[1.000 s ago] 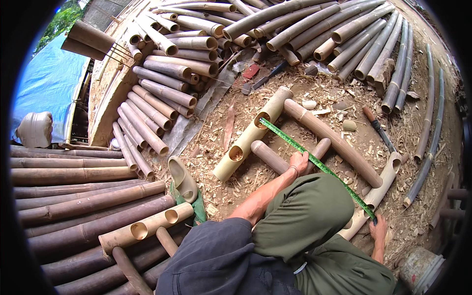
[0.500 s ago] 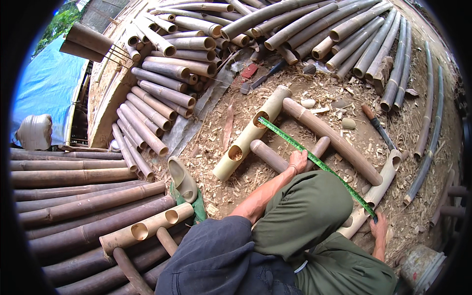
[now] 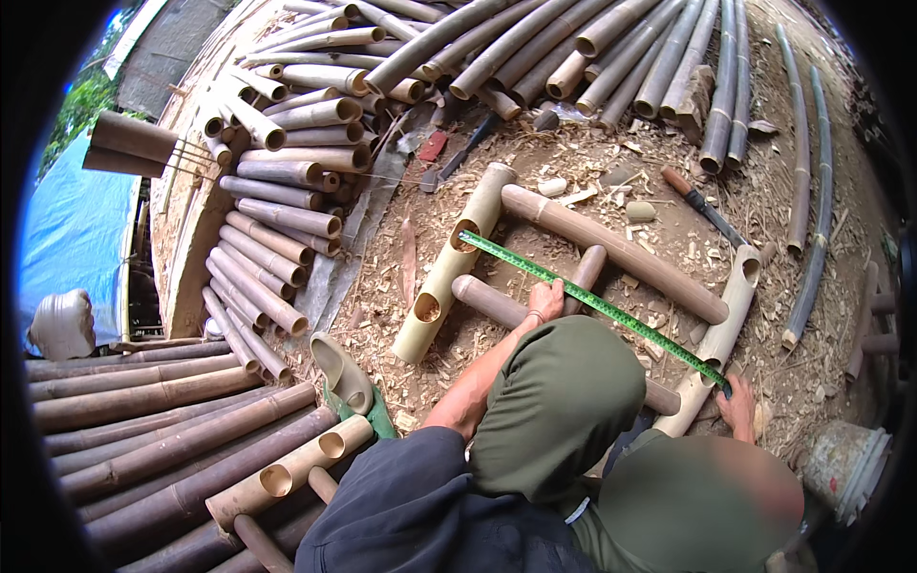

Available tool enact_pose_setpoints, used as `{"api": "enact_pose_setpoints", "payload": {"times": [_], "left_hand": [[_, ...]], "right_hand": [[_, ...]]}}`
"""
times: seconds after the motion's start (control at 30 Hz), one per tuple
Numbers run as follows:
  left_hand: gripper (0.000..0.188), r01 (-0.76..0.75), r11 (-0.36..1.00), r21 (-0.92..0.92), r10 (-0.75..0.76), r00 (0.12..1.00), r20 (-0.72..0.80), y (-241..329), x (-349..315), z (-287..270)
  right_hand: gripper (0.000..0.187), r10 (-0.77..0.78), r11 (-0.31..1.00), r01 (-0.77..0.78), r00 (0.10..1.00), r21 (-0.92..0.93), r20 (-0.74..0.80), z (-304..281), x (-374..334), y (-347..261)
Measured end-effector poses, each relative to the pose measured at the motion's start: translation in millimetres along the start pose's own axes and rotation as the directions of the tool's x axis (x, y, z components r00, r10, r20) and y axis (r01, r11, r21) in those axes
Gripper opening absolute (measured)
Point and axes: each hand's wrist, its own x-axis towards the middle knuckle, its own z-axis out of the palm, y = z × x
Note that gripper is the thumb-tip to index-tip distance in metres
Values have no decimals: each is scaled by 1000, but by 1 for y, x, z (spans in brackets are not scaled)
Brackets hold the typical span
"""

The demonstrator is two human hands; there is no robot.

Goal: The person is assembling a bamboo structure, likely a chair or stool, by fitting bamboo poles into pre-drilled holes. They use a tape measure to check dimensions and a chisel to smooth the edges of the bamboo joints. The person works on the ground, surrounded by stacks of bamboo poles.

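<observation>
A green tape measure (image 3: 592, 302) is stretched diagonally, its far end at a hole in the pale bamboo tube (image 3: 462, 258) on the left. Its near end lies over the pale bamboo tube (image 3: 737, 304) on the right, which also has cut holes. My right hand (image 3: 738, 409) is closed at the tape's dark near end. My left hand (image 3: 546, 300) has its fingers curled beside the tape's middle, near a short bamboo piece (image 3: 585, 277); what they grip is hidden. Another short piece (image 3: 492, 303) runs under my left forearm. Above the tape lies a long brown bamboo crosspiece (image 3: 621, 256).
Bamboo poles (image 3: 277, 224) are stacked at the far left, with more (image 3: 172, 420) at near left. A holed bamboo tube (image 3: 296, 468) lies on those. A wooden-handled blade (image 3: 705, 205) and a hammer-like tool (image 3: 458, 158) rest among shavings. A bucket (image 3: 845, 468) stands at right.
The whole view has shifted, so the bamboo pieces appear farther left and the right hand higher. The tape stays stretched between the same two tubes, both hands holding their places along it.
</observation>
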Motion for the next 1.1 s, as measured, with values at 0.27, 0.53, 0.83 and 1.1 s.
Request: {"api": "enact_pose_setpoints", "payload": {"times": [0.27,0.53,0.83,1.1], "left_hand": [[62,144,986,-85,-145,989,-8,-85,35,-3],[34,50,994,-97,-28,975,220,-43,16,-13],[34,242,939,-243,-191,957,218,-62,28,-18],[33,264,917,-298,-211,957,197,-62,26,-18]], "right_hand": [[48,56,998,-55,992,-9,113,-10,19,-19],[52,146,988,-152,981,39,128,-5,1,0],[50,109,991,-116,989,68,101,-1,2,-2],[48,84,993,-90,993,74,83,1,7,-2]]}}
